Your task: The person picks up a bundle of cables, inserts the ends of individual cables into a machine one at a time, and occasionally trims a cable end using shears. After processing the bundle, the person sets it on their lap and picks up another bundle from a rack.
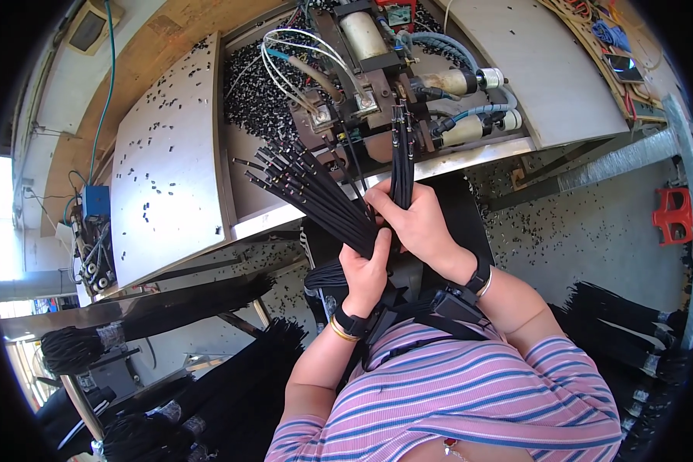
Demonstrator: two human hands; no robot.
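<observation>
My left hand [366,273] grips a bundle of black cables [308,185] that fans out up and to the left, its metal-tipped ends spread apart. My right hand [416,219] holds a smaller bunch of black cables [402,150] upright, their tips pointing at the small metal machine [362,85] on the bench. The two hands touch where both bunches meet. I wear a black wristband on each wrist and a striped pink shirt.
The machine has clear and blue hoses [300,58], cylinders [462,81] and a heap of small black parts [250,85]. A grey metal plate [165,162] lies to the left. Bundled black cables [162,323] rest lower left and lower right [631,323]. A red stool [674,215] stands on the right.
</observation>
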